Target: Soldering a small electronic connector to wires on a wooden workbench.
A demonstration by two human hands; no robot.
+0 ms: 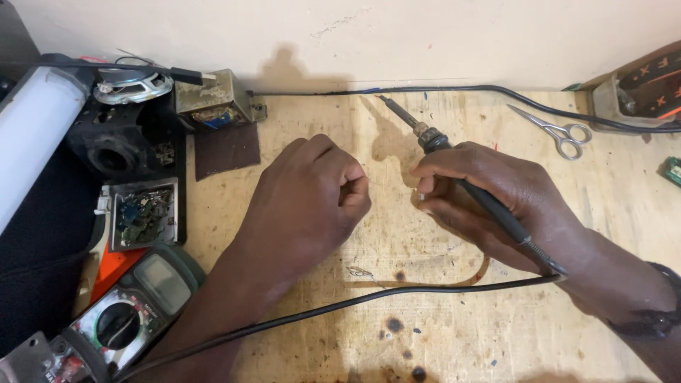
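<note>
The right hand (pixel 489 202) grips a soldering iron (pixel 454 174) like a pen, its fingers wrapped round the black handle, the metal tip angled up and away toward the back wall, clear of the wooden workbench (pixel 496 333). The iron's black cord (pixel 333 306) leaves the rear of the handle by the wrist and runs left across the scorched, dark-spotted board, passing under the left forearm. The left hand (pixel 312 198) rests on the bench just beside the right one, curled into a loose fist with the fingertips pinched together; whether anything is held between them is too small to tell. A thin bit of wire (pixel 362 272) lies on the board below the two hands, just above the cord. Well apart, near the back right, a pair of metal scissors (pixel 557 131) lies flat beside another black cable (pixel 461 89) that follows the wall. To the left sit a multimeter (pixel 131 312) with a dial and grey screen, an open casing showing a circuit board (pixel 144 214), a small speaker (pixel 133 85), a rusty metal transformer block (pixel 211 96) and a white tube lamp (pixel 32 142) at the edge
</note>
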